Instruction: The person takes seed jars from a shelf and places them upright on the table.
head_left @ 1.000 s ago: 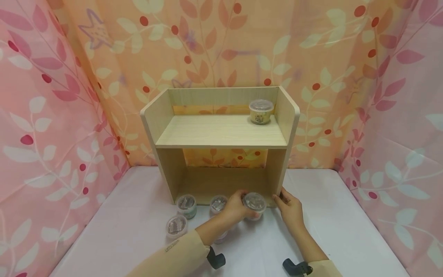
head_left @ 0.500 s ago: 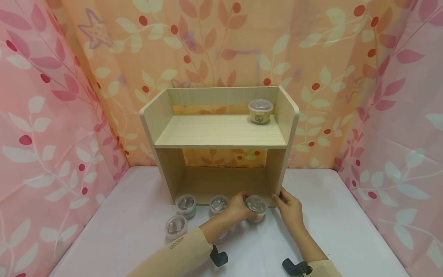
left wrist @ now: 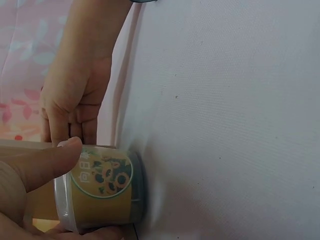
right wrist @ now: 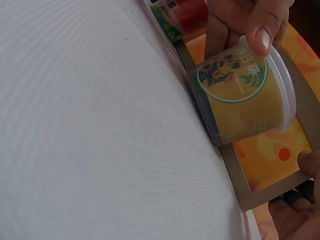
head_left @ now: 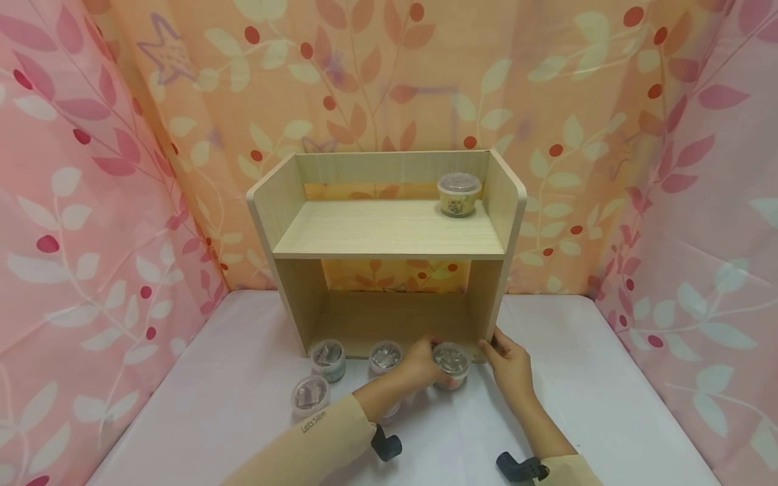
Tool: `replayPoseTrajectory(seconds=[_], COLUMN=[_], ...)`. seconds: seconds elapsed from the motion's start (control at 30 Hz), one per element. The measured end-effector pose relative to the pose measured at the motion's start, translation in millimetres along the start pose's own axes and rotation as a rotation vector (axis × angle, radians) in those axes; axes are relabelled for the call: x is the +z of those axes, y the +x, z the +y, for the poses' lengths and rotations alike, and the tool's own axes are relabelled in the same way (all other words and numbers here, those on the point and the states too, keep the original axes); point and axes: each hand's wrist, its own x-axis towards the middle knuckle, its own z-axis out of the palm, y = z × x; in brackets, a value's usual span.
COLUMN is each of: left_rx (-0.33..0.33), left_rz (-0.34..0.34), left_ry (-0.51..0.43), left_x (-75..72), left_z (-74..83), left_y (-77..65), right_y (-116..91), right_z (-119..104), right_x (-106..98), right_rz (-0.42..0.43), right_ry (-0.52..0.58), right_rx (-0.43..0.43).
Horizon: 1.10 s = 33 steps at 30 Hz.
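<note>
My left hand point(head_left: 421, 365) grips a round clear plastic tub point(head_left: 451, 368) with a lid, just in front of the lower shelf's right end. The tub point(left wrist: 102, 192) has an orange printed label, seen in the left wrist view, and my thumb lies along the lid's edge. In the right wrist view, the tub point(right wrist: 245, 100) stands upright, its base seemingly on the white cloth. My right hand point(head_left: 512, 371) holds the lower front edge of the wooden shelf's right side panel point(head_left: 513, 223), thumb in front and fingers partly hidden behind.
On the top shelf point(head_left: 383, 226) stands a yellow-labelled tub point(head_left: 458, 196) at right. Several lidded tubs, including a teal one point(head_left: 328, 361), a pink one point(head_left: 310, 397) and a middle one point(head_left: 385, 358), stand on the white tablecloth point(head_left: 200, 405) at left. My forearm partly hides some.
My left hand has shifted slightly to the right and down with the tub. My right hand stays on the side panel.
</note>
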Motion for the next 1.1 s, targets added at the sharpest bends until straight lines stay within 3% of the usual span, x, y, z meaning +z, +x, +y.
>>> replayPoseTrajectory(seconds=[0.37,0.57,0.73,1.0,1.1], left_rx=[0.028,0.119,0.164,0.227,0.253], left_rz=[-0.031,-0.029,-0.064,-0.210,-0.235], left_ry=[0.050,0.063,-0.018,-0.179,-0.206], left_x=[-6.8,-18.1,-34.8,-71.5,-84.8], left_z=[9.0,18.8,39.0,85.9,101.2], left_y=[-7.2,-13.5,-24.7,-50.1,-57.9], right_y=[0,-1,-2,-1,-1], right_z=[2,1,1,3,4], right_x=[0,-1,-2,-1,-1], right_rz=[-0.001,-0.018,-0.034,-0.010,-0.012], right_ry=[-0.017,-0.020,-0.006,0.011,0.000], right_rx=[0.008,0.017,0.017,0.003,-0.002])
